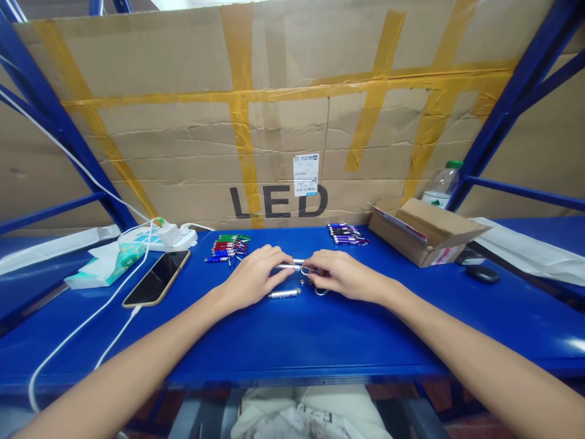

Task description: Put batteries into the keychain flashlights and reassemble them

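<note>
My left hand [255, 275] and my right hand [342, 274] meet over the middle of the blue table [292, 341]. Both are closed on a thin silver pen-shaped flashlight [292, 266] held level between them. A second silver flashlight [283, 294] lies on the table just under my left hand. Small round pieces [304, 283] and a metal clip [321, 292] lie beside my right hand's fingers. A pile of coloured keychain flashlights [228, 246] sits behind my left hand, and another row [346, 234] lies behind my right hand.
A phone [156, 278] lies at the left with a white cable, near a tissue pack [107, 265] and a charger [170, 234]. An open cardboard box [423, 235] and a water bottle [442, 183] stand at the right, a dark mouse [482, 274] beyond. A taped cardboard wall backs the table.
</note>
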Tool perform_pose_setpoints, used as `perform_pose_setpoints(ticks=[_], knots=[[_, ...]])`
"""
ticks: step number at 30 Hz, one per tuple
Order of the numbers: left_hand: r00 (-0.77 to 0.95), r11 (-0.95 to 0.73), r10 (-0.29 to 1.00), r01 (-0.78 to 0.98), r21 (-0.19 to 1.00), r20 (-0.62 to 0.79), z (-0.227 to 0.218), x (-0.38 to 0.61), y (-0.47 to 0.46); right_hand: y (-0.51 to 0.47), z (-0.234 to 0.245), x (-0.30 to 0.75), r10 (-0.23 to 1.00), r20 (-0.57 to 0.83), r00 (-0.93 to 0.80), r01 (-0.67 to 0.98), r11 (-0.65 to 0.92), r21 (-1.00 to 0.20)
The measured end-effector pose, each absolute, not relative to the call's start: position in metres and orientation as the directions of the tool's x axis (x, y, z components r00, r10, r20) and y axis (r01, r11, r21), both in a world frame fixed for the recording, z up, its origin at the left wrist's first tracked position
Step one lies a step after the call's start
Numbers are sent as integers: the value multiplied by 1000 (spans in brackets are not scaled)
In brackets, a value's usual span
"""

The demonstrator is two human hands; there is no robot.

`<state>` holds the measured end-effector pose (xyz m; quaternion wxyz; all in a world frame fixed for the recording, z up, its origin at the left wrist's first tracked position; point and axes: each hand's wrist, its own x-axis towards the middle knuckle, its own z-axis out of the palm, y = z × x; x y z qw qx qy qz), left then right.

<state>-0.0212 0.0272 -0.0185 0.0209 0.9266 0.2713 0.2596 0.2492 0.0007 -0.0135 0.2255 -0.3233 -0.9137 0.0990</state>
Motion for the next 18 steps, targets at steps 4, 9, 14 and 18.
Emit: perform_pose_setpoints(ticks=[4, 9, 14, 18], knots=[[725, -860, 499, 482, 169, 475, -19, -20, 28, 0, -11, 249, 638, 322, -699, 549, 768, -331], [723, -863, 490, 479, 158, 487, -19, -21, 29, 0, -11, 250, 633, 318, -706, 536, 771, -343], [714, -864, 483, 482, 145, 507, -19, -23, 29, 1, -12, 251, 612, 334, -717, 531, 790, -307], [711, -859, 487, 494, 133, 508, -19, -22, 30, 1, -13, 251, 633, 346, -692, 548, 774, -318]])
